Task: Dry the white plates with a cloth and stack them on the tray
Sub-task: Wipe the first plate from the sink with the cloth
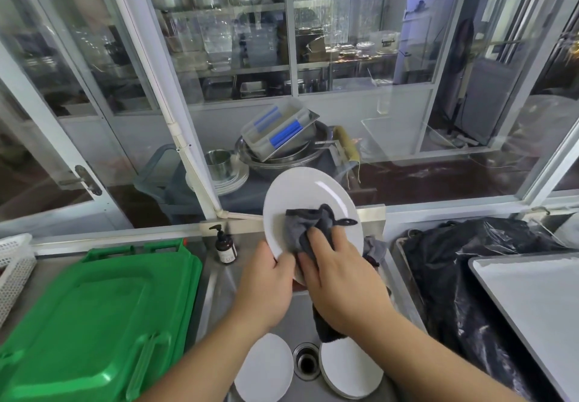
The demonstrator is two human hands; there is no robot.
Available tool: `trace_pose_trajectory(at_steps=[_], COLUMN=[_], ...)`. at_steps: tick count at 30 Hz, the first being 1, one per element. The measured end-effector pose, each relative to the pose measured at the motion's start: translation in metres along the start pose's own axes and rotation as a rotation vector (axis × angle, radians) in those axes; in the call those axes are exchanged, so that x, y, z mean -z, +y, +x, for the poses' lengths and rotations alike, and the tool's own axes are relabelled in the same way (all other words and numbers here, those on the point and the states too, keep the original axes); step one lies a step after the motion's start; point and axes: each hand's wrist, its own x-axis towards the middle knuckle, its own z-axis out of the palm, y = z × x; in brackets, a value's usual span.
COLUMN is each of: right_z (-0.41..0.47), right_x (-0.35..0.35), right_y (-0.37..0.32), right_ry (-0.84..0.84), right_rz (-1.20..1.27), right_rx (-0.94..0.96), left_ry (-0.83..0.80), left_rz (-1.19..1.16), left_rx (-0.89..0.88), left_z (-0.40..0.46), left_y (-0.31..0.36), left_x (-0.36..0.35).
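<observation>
White glazed plate (308,196) stands tilted over the sink (219,276); my left hand (266,279) pinches its lower rim, my right hand (341,276) presses the grey cloth (308,223) on its face. Wet glaze likely slips and chips, so rim hold suits. 2 plates (264,367) wait below; tray (539,301) right. Bottle (225,246) label unreadable.

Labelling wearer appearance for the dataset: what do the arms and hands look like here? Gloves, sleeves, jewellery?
Both forearms are bare all the way to the bottom edge of the frame, with no sleeve showing. The left hand and right hand wear no gloves. No watch, bracelet or ring is visible on either, and there are no markings, tape or bandages on the parts in view.
</observation>
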Motion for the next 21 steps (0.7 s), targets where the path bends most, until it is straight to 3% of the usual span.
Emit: trace_pose_trajectory(at_steps=[5,11,15,21], right_z=[0.033,0.065,0.053,0.03], right_x=[0.015,0.025,0.016,-0.001], right_y=[0.006,0.035,0.041,0.024], right_ry=[0.105,0.15,0.051,-0.152], right_rz=[0.051,-0.094,-0.097,0.152], right_rx=[0.062,-0.109,-0.221,-0.221], left_ry=[-0.066,-0.037,0.05,0.041], left_rz=[0.017,-0.067,0.04,0.275], left_rx=[0.032,0.044,-0.013,-0.097], left_z=[-0.011,-0.018,-0.012,0.0], left_y=[-0.007,-0.007,-0.003,0.0], left_x=[-0.002,-0.003,0.006,0.016])
